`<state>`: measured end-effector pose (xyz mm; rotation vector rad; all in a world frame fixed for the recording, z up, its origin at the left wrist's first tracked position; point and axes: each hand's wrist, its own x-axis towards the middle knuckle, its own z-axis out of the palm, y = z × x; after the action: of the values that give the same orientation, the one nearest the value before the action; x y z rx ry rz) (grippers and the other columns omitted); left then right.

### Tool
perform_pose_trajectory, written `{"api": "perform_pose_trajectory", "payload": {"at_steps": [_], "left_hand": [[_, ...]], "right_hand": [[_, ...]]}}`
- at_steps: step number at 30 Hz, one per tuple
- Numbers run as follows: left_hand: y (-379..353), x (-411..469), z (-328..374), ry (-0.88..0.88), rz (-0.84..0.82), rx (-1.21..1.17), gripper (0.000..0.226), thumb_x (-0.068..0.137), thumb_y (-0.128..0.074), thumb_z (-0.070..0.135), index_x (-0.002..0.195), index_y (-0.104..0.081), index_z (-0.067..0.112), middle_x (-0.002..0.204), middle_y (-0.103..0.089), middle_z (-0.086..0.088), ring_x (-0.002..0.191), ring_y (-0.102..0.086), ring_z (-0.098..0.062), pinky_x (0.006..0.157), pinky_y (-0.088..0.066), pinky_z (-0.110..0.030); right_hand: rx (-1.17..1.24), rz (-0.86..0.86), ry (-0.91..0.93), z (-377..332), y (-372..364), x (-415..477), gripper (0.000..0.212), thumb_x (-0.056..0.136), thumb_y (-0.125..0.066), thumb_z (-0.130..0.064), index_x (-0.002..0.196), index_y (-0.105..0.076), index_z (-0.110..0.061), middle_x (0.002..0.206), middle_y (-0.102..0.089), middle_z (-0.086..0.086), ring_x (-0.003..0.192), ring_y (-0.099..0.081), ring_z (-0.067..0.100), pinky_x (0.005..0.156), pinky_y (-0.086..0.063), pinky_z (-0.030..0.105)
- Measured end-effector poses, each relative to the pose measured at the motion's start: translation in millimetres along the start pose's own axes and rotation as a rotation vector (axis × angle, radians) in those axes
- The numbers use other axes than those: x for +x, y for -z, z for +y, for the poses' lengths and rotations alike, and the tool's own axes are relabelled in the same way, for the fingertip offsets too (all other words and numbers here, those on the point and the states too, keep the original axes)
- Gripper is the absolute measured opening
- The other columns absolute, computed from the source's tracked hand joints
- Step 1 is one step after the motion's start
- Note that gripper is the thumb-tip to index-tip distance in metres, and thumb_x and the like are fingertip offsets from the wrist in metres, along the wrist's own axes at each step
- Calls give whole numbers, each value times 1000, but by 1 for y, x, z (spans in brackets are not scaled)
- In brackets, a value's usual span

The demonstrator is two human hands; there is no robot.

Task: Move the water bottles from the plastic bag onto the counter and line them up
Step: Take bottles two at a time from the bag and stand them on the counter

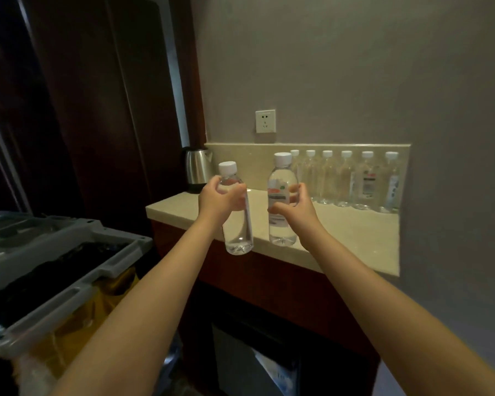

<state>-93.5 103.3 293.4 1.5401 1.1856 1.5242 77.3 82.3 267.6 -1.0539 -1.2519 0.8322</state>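
Two bottles in my hands: left hand point(220, 202) clamped round left bottle point(238, 227), right hand point(296, 205) round right bottle point(280, 192). I'd set both upright on bench point(355, 234), extending row point(346, 181) leftward, gaps even.

Six clear water bottles point(346, 181) with white caps stand upright in a close row along the back of the beige stone counter point(355, 232), against its backsplash, some showing labels. The left bottle point(237, 224), clear, white-capped and showing no label, is gripped near its shoulder by the left hand point(220, 200) and hangs slightly tilted in the air off the counter's front edge. The right bottle point(282, 224), labelled and upright, is held by the right hand point(293, 205) at the counter's front edge; whether its base touches cannot be told.
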Motion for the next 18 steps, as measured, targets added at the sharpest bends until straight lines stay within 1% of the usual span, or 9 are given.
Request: {"api": "perform_pose_trajectory", "payload": {"at_steps": [3, 6, 7, 9, 11, 13, 15, 17, 18], "left_hand": [[2, 64, -33, -5, -35, -21, 40, 63, -67, 44, 98, -61, 25, 104, -66, -9, 97, -65, -26, 84, -57, -47], [-3, 125, -58, 12, -90, -91, 31, 74, -70, 30, 102, -59, 22, 105, -65, -8, 96, -66, -27, 80, -59, -43], [-7, 147, -66, 2, -115, -91, 29, 78, -70, 24, 103, -59, 19, 103, -66, -8, 94, -67, -25, 76, -60, -37], [-16, 185, -79, -13, -152, -88, 28, 81, -69, 18, 106, -57, 14, 96, -65, -5, 84, -65, -18, 59, -57, -18], [-28, 214, -91, -6, -176, -113, 28, 83, -68, 16, 108, -56, 11, 93, -63, -4, 77, -63, -13, 49, -49, -9], [-43, 242, -108, 19, -197, -117, 30, 83, -69, 17, 109, -56, 11, 97, -64, -6, 77, -63, -12, 48, -48, -9], [-59, 266, -123, 32, -213, -107, 28, 81, -71, 16, 105, -58, 10, 95, -65, -9, 75, -63, -15, 48, -49, -10], [-78, 292, -137, 33, -232, -101, 24, 78, -72, 17, 98, -59, 12, 91, -65, -9, 76, -64, -18, 52, -53, -16], [-87, 305, -144, 29, -238, -89, 24, 77, -73, 18, 96, -60, 13, 92, -66, -9, 78, -65, -20, 56, -55, -21]], "right_hand": [[-37, 57, 0, 22, -22, 52, 42, 75, -70, -3, 104, -42, -14, 94, -58, 2, 81, -59, 15, 68, -49, 29], [-81, 84, -23, 38, -37, 104, 43, 75, -71, -3, 106, -43, -15, 98, -59, 4, 82, -60, 14, 66, -49, 26], [-100, 103, -23, 44, -41, 121, 44, 75, -72, -3, 106, -44, -16, 99, -59, 4, 83, -61, 15, 66, -50, 26], [-123, 149, -23, 57, -47, 153, 45, 73, -74, -2, 104, -46, -19, 99, -62, 6, 86, -63, 19, 68, -52, 27], [-141, 191, -44, 71, -47, 179, 45, 72, -74, 0, 104, -48, -18, 99, -64, 8, 88, -64, 22, 69, -52, 29], [-179, 220, -65, 85, -45, 202, 46, 72, -74, 1, 108, -49, -16, 101, -63, 8, 85, -62, 18, 65, -50, 25], [-210, 242, -79, 97, -40, 222, 50, 71, -75, 1, 112, -50, -15, 103, -62, 9, 83, -60, 14, 63, -48, 22], [-242, 255, -83, 113, -33, 248, 55, 69, -77, 0, 114, -51, -15, 105, -63, 8, 85, -61, 14, 68, -50, 23], [-271, 254, -85, 120, -30, 260, 56, 67, -80, -2, 114, -51, -15, 105, -64, 6, 89, -62, 16, 73, -52, 26]]}}
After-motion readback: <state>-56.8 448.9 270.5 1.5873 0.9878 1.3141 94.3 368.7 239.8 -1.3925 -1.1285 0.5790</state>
